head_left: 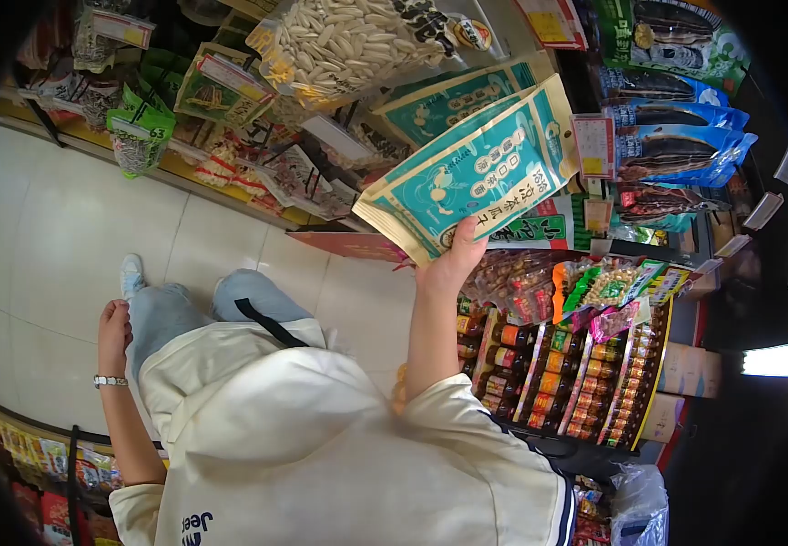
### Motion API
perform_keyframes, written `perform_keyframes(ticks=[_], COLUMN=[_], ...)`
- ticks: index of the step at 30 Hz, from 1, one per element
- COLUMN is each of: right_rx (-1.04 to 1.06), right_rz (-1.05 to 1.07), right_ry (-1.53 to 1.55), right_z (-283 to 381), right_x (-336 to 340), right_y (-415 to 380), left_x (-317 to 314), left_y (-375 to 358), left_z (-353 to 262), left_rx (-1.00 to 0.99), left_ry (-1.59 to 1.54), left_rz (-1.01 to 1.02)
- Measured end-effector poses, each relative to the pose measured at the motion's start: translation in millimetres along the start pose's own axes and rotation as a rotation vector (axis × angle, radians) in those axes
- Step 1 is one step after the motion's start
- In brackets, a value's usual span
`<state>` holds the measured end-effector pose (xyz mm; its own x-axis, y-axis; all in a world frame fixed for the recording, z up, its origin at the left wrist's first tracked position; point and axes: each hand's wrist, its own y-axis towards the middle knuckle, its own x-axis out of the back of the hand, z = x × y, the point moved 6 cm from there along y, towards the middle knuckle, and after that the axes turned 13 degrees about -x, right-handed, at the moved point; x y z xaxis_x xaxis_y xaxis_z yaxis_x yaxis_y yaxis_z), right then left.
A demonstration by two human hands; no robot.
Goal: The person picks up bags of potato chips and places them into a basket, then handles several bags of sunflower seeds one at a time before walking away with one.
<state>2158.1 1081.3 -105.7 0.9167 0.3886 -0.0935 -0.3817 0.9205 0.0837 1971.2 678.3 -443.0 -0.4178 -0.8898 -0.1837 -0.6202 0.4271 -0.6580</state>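
Note:
My right hand [453, 255] grips the lower end of a teal and cream bag of seeds [480, 173], its thumb on the printed front and the other fingers hidden behind. Just behind that bag is a similar teal bag [453, 100] on the shelf. A clear bag of pale seeds [344, 45] lies above them. Over by my hip, my left hand [114, 326] hangs with curled fingers and a bracelet or watch [111, 380] on the wrist. Nothing shows in that hand.
Packed snack shelves with price tags [595, 146] run along the top and right. Blue bags [676, 141] hang at upper right. Rows of bottles [553, 373] stand below. More snack packets [52, 455] are at lower left. Tiled floor [39, 246] lies around my feet.

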Motion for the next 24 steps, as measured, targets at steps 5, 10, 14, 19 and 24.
perform_keyframes(ticks=[5,10,14,19,24], right_rx=[-0.008,0.009,-0.072,-0.082,-0.115], right_rz=[0.023,0.012,0.043,0.065,0.072], right_ry=[-0.021,-0.055,0.027,0.015,0.018], right_z=[-2,3,2,5,11], right_x=[13,17,17,19,16], right_y=[5,8,9,5,2], left_x=[-1,2,-7,1,14], left_y=[0,4,-7,-8,-12], left_z=[-12,-1,-5,-4,-4], left_rx=[-0.039,-0.103,-0.084,-0.135,-0.190], left_ry=[0.051,0.033,-0.056,-0.121,-0.188], left_rz=[-0.019,-0.093,-0.189,-0.253,-0.356])
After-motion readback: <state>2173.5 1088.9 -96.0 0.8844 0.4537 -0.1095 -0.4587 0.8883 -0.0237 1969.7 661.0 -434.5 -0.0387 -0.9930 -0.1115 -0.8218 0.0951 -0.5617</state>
